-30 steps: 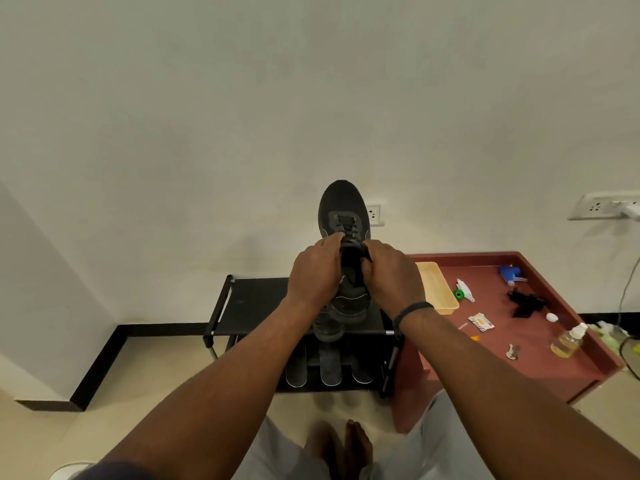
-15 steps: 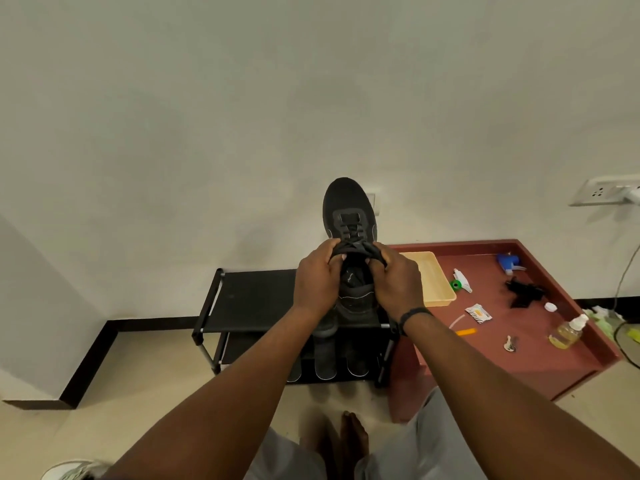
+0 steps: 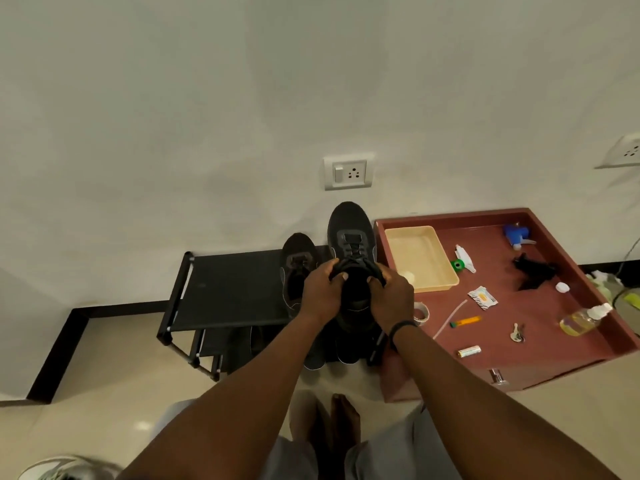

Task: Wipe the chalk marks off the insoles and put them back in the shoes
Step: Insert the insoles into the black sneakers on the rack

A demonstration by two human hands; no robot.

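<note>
Single head-worn wide-angle view, looking forward and down, close over outstretched arms, wall filling upper frame

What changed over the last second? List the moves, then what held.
The view tipped down and shifted, revealing a second shoe on the black rack and the wall socket. The held shoe came lower toward the rack. Unchanged: left hand and right hand still grip its opening; items on the red table stayed put.
</note>
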